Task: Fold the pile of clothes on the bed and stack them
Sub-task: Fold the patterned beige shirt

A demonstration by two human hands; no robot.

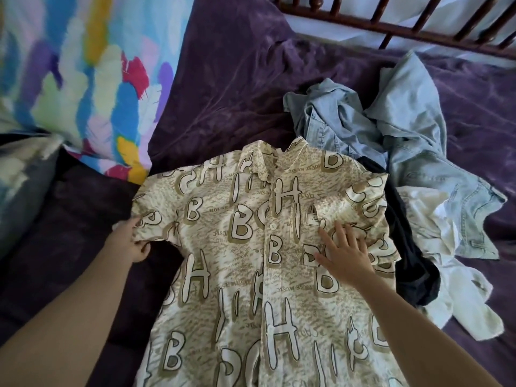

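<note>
A cream short-sleeved shirt (245,261) printed with large tan letters lies face up on the purple bedspread (237,88), collar away from me. My left hand (131,241) grips the edge of its left sleeve. My right hand (343,252) rests flat with spread fingers on the shirt's chest, where the right sleeve is folded inward. To the right lies a heap: a light blue denim garment (405,135), a dark garment (410,261) partly under the shirt, and a white garment (446,261).
A bright multicoloured pillow (83,79) sits at the upper left, with a grey-and-pale one (22,177) below it. A dark wooden bed rail (391,26) runs along the far top edge. Dark bedding (69,219) shows beside my left arm.
</note>
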